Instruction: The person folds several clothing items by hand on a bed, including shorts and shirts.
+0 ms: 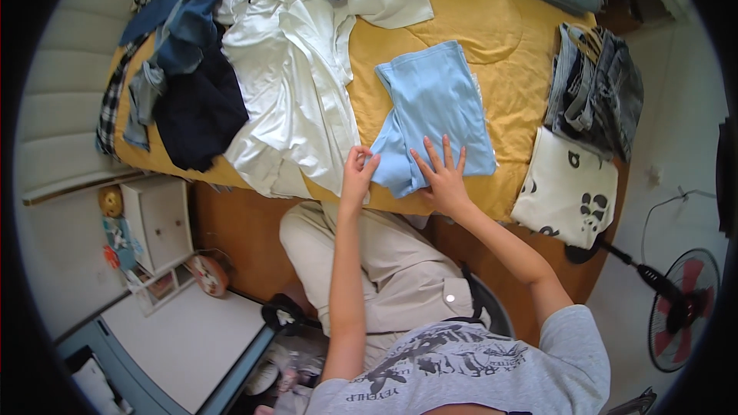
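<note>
A light blue garment (442, 96), partly folded, lies on the yellow bedspread (477, 0) in front of me. My left hand (358, 173) pinches the left edge of its lower flap between thumb and fingers. Flat on the lower part of the cloth rests my right hand (443, 179), its fingers spread. Just left of the blue garment, a shiny white garment (288, 92) stretches over the bed and reaches close to my left hand. Which kind of clothing the blue piece is, I cannot tell.
Dark and denim clothes (201, 100) are heaped at the bed's left. On the right lie folded jeans (596, 92) and a cream cloth with panda prints (567, 184). A fan (683, 307) stands at lower right; a white cabinet (157, 223) and a white-topped table (184, 330) are left.
</note>
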`<action>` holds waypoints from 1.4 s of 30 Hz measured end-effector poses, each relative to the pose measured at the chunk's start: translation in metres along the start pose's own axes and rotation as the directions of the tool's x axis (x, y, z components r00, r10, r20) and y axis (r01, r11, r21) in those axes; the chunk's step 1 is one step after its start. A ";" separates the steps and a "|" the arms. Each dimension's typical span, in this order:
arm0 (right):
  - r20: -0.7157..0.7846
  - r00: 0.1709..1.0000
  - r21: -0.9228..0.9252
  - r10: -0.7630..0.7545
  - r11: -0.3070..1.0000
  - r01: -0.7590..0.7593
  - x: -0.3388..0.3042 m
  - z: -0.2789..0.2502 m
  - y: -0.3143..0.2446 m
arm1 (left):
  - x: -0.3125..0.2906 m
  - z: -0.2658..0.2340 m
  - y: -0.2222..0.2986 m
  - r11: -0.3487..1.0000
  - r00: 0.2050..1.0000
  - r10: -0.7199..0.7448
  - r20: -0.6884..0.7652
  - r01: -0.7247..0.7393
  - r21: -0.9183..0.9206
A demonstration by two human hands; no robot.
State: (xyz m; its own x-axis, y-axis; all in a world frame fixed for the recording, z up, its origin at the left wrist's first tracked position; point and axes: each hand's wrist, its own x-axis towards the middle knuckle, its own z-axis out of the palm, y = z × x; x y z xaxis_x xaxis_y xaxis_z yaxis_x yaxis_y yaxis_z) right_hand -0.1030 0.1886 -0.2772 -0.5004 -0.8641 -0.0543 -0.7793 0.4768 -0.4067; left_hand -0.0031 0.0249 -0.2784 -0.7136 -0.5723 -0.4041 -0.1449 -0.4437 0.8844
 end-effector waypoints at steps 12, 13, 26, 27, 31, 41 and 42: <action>-0.074 0.885 0.868 0.459 0.467 -0.169 -0.048 0.030 0.005 | 0.036 0.067 0.003 0.932 0.903 0.143 0.405 -0.260 0.252; -0.076 0.880 0.871 0.469 0.460 -0.170 -0.051 0.023 0.005 | 0.035 0.060 0.005 0.828 0.873 0.218 0.436 -0.402 0.391; -0.237 0.970 0.203 -0.048 0.974 0.098 -0.030 0.006 0.015 | 0.052 0.032 0.005 -0.051 0.793 0.234 0.562 -0.567 0.822; -0.289 0.957 0.213 -0.040 0.971 0.105 -0.039 0.011 0.017 | 0.054 0.034 0.003 -0.056 0.785 0.243 0.569 -0.575 0.816; -0.374 0.925 0.260 -0.071 0.949 0.178 -0.057 -0.002 0.047 | 0.050 0.032 0.009 -0.268 0.682 0.286 0.673 -0.618 0.739; -0.119 0.928 -0.242 -0.353 0.917 0.317 0.031 -0.066 0.135 | 0.054 0.039 0.019 -0.213 0.528 0.204 0.824 -0.798 0.564; -0.078 0.913 -0.128 -0.400 0.912 0.389 0.039 -0.066 0.134 | 0.058 0.040 0.018 -0.187 0.534 0.191 0.823 -0.804 0.565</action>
State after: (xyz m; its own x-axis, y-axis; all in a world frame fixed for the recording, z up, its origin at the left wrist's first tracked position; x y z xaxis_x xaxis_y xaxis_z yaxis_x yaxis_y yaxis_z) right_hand -0.2523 0.2295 -0.2736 -0.1744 -0.9673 0.1843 -0.9540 0.1196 -0.2751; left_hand -0.0741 0.0110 -0.2763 -0.9733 0.1773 0.1459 0.2136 0.9326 0.2911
